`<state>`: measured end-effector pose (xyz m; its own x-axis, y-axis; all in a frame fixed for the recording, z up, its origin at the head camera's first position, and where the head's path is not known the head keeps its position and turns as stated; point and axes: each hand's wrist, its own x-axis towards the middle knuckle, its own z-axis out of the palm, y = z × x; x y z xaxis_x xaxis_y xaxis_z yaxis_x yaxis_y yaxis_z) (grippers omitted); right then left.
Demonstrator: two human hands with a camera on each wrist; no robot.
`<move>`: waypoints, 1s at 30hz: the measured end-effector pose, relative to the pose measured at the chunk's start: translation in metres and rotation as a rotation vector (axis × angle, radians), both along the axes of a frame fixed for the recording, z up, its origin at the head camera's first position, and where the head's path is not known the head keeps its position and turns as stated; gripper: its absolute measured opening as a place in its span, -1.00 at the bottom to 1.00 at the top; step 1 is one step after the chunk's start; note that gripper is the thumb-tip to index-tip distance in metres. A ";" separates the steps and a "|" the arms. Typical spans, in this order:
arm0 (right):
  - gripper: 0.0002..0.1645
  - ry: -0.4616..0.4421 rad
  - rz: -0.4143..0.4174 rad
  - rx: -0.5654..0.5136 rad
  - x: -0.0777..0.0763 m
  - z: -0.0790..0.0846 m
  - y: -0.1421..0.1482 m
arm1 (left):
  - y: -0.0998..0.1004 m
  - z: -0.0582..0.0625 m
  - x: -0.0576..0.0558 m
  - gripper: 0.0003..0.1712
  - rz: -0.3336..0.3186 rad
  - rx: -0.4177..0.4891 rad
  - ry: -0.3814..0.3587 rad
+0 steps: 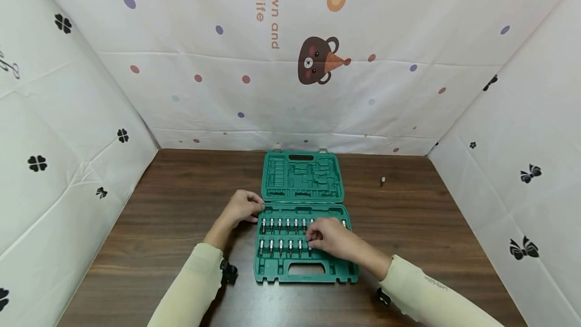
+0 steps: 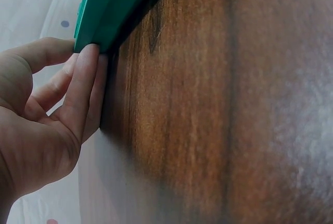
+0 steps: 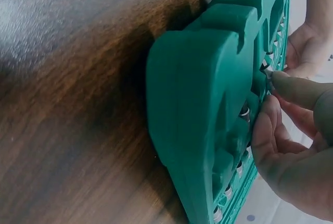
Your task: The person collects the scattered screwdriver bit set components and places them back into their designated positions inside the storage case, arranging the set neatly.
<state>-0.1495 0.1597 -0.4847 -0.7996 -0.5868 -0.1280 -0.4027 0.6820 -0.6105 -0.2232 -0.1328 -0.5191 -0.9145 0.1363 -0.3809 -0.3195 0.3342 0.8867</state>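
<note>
A green plastic case [image 1: 295,270] lies unfolded on the wooden table, its lid at the far side. Silver-and-black bit sockets [image 1: 281,245] stand in two rows in its near half. At the case's left edge, near the hinge, my left hand [image 1: 242,207] pinches the rim between thumb and fingers; the left wrist view shows this hand [image 2: 47,104] at the green corner. Over the right part of the lower row, my right hand [image 1: 333,237] pinches a bit socket [image 3: 267,71] at its slot. Its fingers hide several slots in the head view.
A single loose bit socket [image 1: 383,181] lies on the table [image 1: 408,216] to the right of the lid. The lid [image 1: 301,196] has moulded recesses and a handle slot. White printed cloth [image 1: 218,95] stands behind the table and along both sides.
</note>
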 end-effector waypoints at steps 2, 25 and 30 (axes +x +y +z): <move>-0.93 0.028 -0.002 0.021 0.000 0.000 -0.001 | 0.000 0.001 0.000 -0.90 -0.004 -0.003 0.003; -0.81 0.020 -0.036 0.050 -0.008 -0.004 -0.009 | 0.000 -0.001 0.000 -0.89 -0.016 -0.020 0.027; -0.81 0.016 -0.027 0.046 -0.008 -0.005 -0.006 | 0.002 -0.002 0.001 -0.89 -0.016 -0.025 0.031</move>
<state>-0.1578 0.1533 -0.4892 -0.8170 -0.5590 -0.1411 -0.3938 0.7199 -0.5715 -0.2226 -0.1308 -0.5212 -0.9238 0.1419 -0.3557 -0.2862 0.3615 0.8874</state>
